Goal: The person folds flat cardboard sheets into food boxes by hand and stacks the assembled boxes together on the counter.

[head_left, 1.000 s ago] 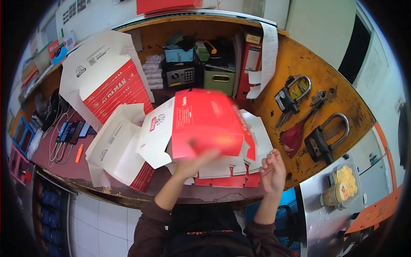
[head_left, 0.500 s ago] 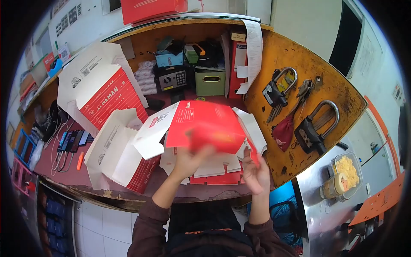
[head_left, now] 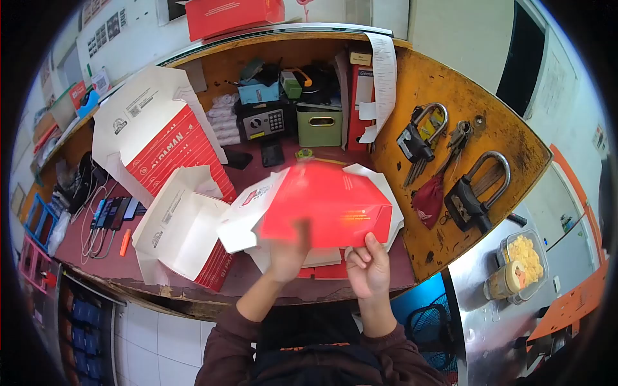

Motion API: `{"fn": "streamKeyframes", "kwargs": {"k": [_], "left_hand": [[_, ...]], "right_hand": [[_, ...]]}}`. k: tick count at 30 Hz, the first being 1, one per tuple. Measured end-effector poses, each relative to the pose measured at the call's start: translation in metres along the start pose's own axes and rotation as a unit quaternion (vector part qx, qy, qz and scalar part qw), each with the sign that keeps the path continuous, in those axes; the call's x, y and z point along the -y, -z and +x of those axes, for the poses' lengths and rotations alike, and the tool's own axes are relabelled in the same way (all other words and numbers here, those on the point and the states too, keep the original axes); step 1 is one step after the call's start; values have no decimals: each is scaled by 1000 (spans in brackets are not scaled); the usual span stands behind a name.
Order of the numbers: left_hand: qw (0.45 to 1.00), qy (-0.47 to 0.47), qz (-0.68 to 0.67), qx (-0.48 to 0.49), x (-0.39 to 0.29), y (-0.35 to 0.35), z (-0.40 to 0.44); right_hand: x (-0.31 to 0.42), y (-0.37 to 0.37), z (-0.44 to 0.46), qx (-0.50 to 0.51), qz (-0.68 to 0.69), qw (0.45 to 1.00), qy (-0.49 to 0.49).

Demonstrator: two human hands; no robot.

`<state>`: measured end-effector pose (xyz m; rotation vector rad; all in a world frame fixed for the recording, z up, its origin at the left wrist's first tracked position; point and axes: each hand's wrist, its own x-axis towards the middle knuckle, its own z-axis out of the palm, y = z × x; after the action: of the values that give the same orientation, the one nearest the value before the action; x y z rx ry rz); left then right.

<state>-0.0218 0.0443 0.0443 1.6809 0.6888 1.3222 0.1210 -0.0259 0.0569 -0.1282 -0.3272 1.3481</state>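
Note:
A red and white cardboard box (head_left: 328,206), partly folded up, is held over the desk with its red face toward me. At its lower right edge my right hand (head_left: 370,265) is closed, the thumb and curled fingers pinching the cardboard. My left hand (head_left: 286,257) touches the lower left of the box; its fingers are smeared by motion, so their grip is unclear. Beneath the box lie flat red and white cardboard blanks (head_left: 328,271), mostly covered. To the left stand an open folded box (head_left: 187,235) and a taller one (head_left: 164,145) behind it.
Phones with cables (head_left: 116,212) and an orange marker (head_left: 125,242) lie on the desk's left. A small safe (head_left: 264,122) and a green bin (head_left: 320,127) stand at the back. Padlocks (head_left: 467,202) hang on the wooden side panel; food tubs (head_left: 515,264) sit on the metal counter.
The held box has turned so its red face shows more fully and its right edge is squared. My right hand has moved left to its lower edge; my left hand has shifted slightly right.

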Motion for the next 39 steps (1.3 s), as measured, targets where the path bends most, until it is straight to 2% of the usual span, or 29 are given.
{"fn": "streamKeyframes", "kwargs": {"k": [1, 2, 3, 4, 5, 6, 7, 8, 9, 11, 13, 15, 17, 18, 19, 20, 23, 25, 26, 27, 29, 30, 32, 33, 35, 36, 37, 38, 39], "left_hand": [[932, 76, -354, 26, -28, 11, 12], [736, 141, -660, 49, -44, 18, 19], [736, 141, -661, 48, -42, 21, 21], [760, 155, -626, 80, -40, 23, 22], [783, 168, -589, 110, -39, 25, 22], [936, 111, -325, 75, -38, 22, 15], [937, 108, -324, 71, -35, 14, 7], [949, 92, -298, 39, -31, 2, -2], [959, 78, -271, 7, -27, -4, -10], [939, 98, -328, 4, -23, -5, -13], [888, 195, -414, -42, -35, -6, -7], [862, 241, -447, -12, -26, 11, -6], [790, 306, -529, 35, -24, 32, 6], [795, 336, -500, 68, -22, 46, 10], [795, 336, -500, 67, -11, 63, 9], [808, 310, -496, 69, 5, 80, 10], [807, 268, -523, 56, 4, 88, 11], [786, 227, -570, 76, 5, 90, 10], [819, 269, -506, 13, -8, 83, 10], [820, 268, -506, 12, -8, 86, 8], [897, 323, -302, -1, -6, 95, 0], [897, 323, -302, -1, -7, 101, 0], [916, 278, -273, 101, -12, 110, 1], [915, 280, -274, 100, -18, 110, 1], [939, 196, -246, 136, -29, 110, 3], [927, 228, -255, 151, -22, 116, 3], [927, 228, -256, 153, -18, 115, 4], [929, 188, -286, 139, -15, 113, 4], [929, 148, -315, 124, -14, 111, 4]], "right_hand": [[-1, -5, 0, 0, -1, 1000, -2], [-4, -14, 0, -12, -146, 985, 93], [-6, -19, 0, -25, -286, 940, 186], [-10, -10, -2, -20, -342, 909, 238], [-13, -8, -4, -18, -342, 909, 236], [-17, -8, -5, -11, -361, 874, 324], [-22, -7, -7, -4, -376, 831, 409], [-35, -3, -13, 13, -319, 872, 372], [-50, -18, -13, 10, -271, 883, 384], [-76, 9, -11, 39, -410, 838, 358], [-75, 20, -7, 56, -459, 818, 342], [-64, 35, 6, 177, -560, 747, 312], [-50, 61, 12, 229, -646, 690, 232], [-40, 61, 14, 253, -663, 673, 211], [-33, 63, 13, 265, -666, 671, 190], [-26, 68, 13, 258, -641, 705, 159], [-2, 73, 2, 180, -429, 882, 77], [10, 72, -4, 135, -292, 941, 101], [15, 71, -7, 118, -242, 955, 128], [20, 70, -8, 107, -210, 960, 152], [32, 65, -8, 97, -171, 964, 177], [36, 44, -11, 92, -167, 971, 146], [46, 17, -15, 78, -160, 981, 82], [51, 12, -15, 69, -156, 984, 50], [68, 15, -10, 99, -404, 909, -34], [64, 8, -8, 116, -477, 871, -19], [62, 8, -5, 115, -477, 871, -19], [60, 10, -2, 103, -406, 906, -69], [47, 4, 0, 53, -369, 927, -47]]}}
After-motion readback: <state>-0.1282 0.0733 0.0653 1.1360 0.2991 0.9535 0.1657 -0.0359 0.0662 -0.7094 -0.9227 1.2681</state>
